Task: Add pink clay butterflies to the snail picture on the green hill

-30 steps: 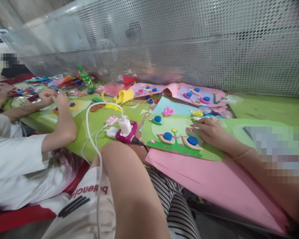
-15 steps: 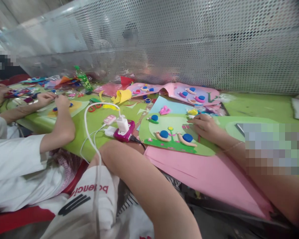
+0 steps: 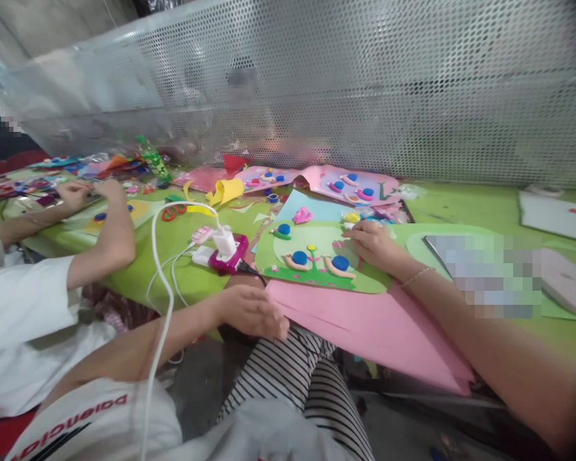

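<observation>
Left hand (image 3: 253,312) lowered; bottle (image 3: 152,159) contents unclear.

Dim, diffuse light | soft detail | right corners dark, edges stretched

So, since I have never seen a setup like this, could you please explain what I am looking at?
There is no machine: a person works bare-handed, and a camera worn on their head looks forward and down. On the green table lie a light green card with blue-shelled snails, a pink sheet, scissors and a purple power block. The right hand is over the card; whether its fingers pinch anything is unclear. The left hand is near the table's front edge, with nothing visibly held. The hands further left belong to someone else.
</observation>
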Tool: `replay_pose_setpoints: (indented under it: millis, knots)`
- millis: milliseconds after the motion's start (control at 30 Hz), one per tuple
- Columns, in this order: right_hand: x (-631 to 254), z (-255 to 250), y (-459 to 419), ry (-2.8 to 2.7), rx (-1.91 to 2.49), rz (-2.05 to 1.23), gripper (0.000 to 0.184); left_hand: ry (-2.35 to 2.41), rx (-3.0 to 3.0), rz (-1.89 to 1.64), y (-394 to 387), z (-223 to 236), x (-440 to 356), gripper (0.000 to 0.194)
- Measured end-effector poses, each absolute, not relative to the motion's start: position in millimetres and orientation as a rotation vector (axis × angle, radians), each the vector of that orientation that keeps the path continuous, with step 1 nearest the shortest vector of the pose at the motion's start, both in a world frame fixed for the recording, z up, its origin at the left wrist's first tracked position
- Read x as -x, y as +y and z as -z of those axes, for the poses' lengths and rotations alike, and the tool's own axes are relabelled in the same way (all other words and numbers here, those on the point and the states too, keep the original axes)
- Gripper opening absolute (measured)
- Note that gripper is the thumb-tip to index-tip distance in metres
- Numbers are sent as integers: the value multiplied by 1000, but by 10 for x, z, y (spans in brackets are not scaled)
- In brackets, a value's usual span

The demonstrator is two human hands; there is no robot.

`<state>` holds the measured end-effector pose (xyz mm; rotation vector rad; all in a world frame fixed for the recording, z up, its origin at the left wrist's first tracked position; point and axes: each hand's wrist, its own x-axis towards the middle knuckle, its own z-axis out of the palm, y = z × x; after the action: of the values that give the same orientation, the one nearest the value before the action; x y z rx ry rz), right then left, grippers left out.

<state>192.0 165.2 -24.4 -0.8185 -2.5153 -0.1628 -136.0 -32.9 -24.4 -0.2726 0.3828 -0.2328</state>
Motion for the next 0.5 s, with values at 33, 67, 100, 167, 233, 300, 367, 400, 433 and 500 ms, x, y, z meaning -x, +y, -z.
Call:
replay_pose_setpoints:
  millis: [33,67,100,167,233,300,367,400,433,500]
  knots:
    - [-1920,244,1650,-2523,817,164,34,191,578,210,-387,290,1363,30]
    - [-1921,245,1650,-2529,815,166,34,12,851,190,-451,314,1389,29]
    - [-1923,247,1652,-2535,814,169,34,-153,1080,179,-518,322,1432,28]
    - [-1923,250,1656,-2545,822,171,35,-443,1459,185,-641,313,1552,27]
    - [-1922,249,1656,-2558,844,171,34,-684,1748,232,-731,309,1700,26]
    - [-1920,240,1648,-2577,866,172,34,-882,1938,295,-785,326,1879,25]
    - [-1919,226,1637,-2595,876,169,34,-1061,2066,373,-813,351,2100,30]
    - [-1920,219,1632,-2605,877,168,34,-1155,2106,419,-821,357,2226,33]
    - [-1921,213,1629,-2614,876,167,35,-1269,2118,467,-825,352,2357,32]
    - [-1923,208,1629,-2624,871,171,35,-1522,2071,576,-812,298,2613,29]
